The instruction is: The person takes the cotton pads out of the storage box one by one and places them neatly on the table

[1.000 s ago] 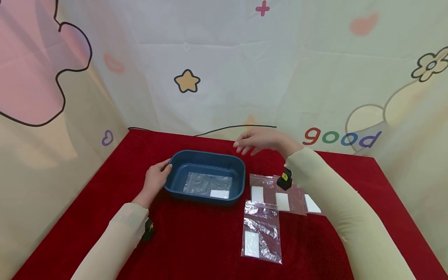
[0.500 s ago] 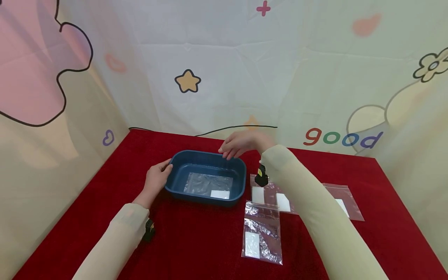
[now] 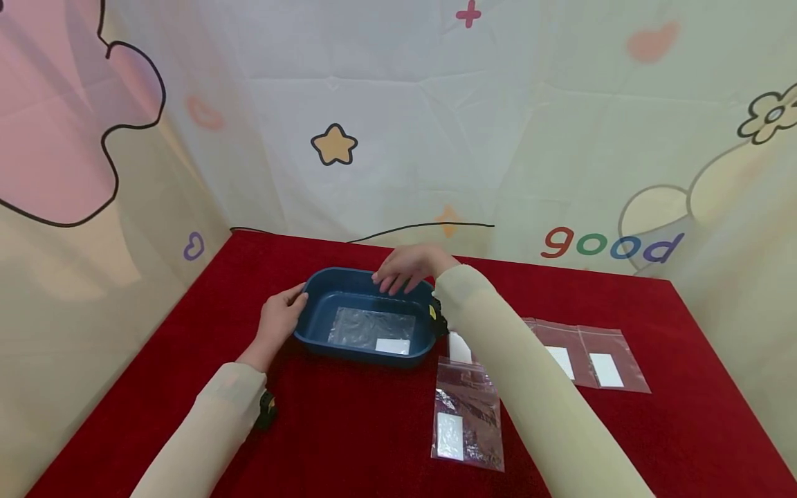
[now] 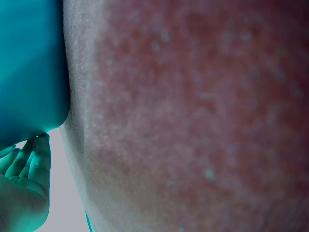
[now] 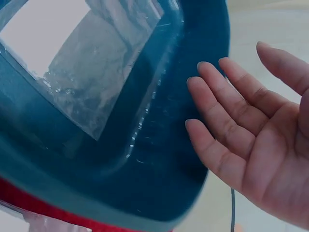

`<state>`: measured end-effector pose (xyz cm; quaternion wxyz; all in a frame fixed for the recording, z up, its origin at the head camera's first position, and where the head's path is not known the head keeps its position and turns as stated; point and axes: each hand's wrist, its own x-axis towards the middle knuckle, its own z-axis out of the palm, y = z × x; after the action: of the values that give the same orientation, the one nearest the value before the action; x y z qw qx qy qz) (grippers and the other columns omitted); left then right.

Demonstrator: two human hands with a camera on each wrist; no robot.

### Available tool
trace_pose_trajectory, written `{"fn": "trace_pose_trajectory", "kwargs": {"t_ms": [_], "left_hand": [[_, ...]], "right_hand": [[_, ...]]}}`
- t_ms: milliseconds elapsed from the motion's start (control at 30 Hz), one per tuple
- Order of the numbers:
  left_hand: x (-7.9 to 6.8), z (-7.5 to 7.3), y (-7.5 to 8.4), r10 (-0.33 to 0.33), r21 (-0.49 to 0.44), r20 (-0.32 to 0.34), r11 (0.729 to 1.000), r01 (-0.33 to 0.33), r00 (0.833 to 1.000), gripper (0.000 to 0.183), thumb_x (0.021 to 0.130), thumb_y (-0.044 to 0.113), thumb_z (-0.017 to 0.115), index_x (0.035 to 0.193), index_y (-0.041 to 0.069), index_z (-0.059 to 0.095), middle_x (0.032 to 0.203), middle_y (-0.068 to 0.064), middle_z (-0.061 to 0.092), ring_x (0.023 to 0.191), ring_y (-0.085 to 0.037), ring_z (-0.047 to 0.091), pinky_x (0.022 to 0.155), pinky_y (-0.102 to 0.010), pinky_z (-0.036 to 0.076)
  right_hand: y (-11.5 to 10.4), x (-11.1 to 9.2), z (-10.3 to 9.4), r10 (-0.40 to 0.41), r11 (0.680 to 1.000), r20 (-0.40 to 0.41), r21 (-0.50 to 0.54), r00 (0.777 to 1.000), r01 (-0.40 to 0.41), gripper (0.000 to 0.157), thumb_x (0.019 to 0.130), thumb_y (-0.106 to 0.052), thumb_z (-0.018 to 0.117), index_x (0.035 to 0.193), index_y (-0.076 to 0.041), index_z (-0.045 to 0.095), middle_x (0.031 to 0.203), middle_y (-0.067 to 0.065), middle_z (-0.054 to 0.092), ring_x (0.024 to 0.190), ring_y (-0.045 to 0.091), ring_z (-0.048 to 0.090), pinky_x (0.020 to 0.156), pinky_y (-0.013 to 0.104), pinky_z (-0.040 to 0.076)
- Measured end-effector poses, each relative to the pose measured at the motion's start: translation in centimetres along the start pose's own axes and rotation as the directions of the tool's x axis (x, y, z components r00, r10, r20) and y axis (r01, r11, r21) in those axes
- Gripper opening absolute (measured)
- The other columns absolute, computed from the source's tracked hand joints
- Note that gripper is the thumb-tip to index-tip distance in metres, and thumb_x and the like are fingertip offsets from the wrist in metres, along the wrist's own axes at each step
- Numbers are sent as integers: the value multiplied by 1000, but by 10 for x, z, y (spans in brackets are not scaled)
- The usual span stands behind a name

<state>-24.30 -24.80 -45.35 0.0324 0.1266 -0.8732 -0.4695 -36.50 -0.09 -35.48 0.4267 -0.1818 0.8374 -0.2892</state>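
A dark blue plastic basin (image 3: pixel 336 353) sits on the red cloth, and a clear zip bag (image 3: pixel 358 328) with a white card (image 3: pixel 392 346) lies flat inside it. My left hand (image 3: pixel 278 321) holds the basin's left end at the rim; in the left wrist view its fingers (image 4: pixel 41 157) reach up to the outer wall. Over the far right rim my right hand (image 3: pixel 407 266) hangs palm down, holding nothing. In the right wrist view its loosely spread fingers (image 5: pixel 217 104) overlap the basin's far wall.
In front of the basin's right end lies another zip bag (image 3: pixel 479 422) with a white card. Several similar bags, one at the row's right end (image 3: pixel 631 353), lie to the right, partly hidden by my right sleeve (image 3: pixel 529 373). A printed cloth (image 3: pixel 405 138) hangs behind.
My right hand has moved left, from beyond the basin's right corner to over its far rim. More bags show at the right as the arm shifts. The left hand and basin stay put.
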Motion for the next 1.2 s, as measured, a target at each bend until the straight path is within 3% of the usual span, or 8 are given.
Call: {"fn": "trace_pose_trajectory", "kwargs": {"t_ms": [467,867,1033,1200], "left_hand": [[1,0,-2,-3,7,-9,1000,3,1000,47,109,21,47,152,3,46,156,-21,48,143,-38,49,116,-52,45],[1,-1,-2,-4,-12,-5,1000,4,1000,47,110,21,47,153,2,46,156,-21,48,143,-38,50,115,-52,46],[1,0,-2,-2,-4,-5,1000,2,1000,47,110,22,47,153,3,46,156,-21,48,143,-38,50,115,-52,46],[1,0,-2,1,-8,0,1000,-1,1000,47,109,21,47,152,3,46,156,-21,48,142,-38,51,115,-52,46]], "right_hand": [[2,27,19,106,992,76,58,991,-111,42,104,-25,58,140,-5,61,144,16,63,138,31,58,122,49,40],[-4,32,31,174,985,51,0,983,-175,46,103,-26,60,144,-6,57,148,16,58,140,31,53,120,48,42],[-4,37,33,215,976,57,-59,975,-212,42,102,-25,63,139,-6,61,140,13,64,126,26,61,112,41,50],[-3,40,32,280,950,18,-146,960,-275,32,94,-22,74,123,-7,73,122,9,70,104,20,61,95,32,54]]}}
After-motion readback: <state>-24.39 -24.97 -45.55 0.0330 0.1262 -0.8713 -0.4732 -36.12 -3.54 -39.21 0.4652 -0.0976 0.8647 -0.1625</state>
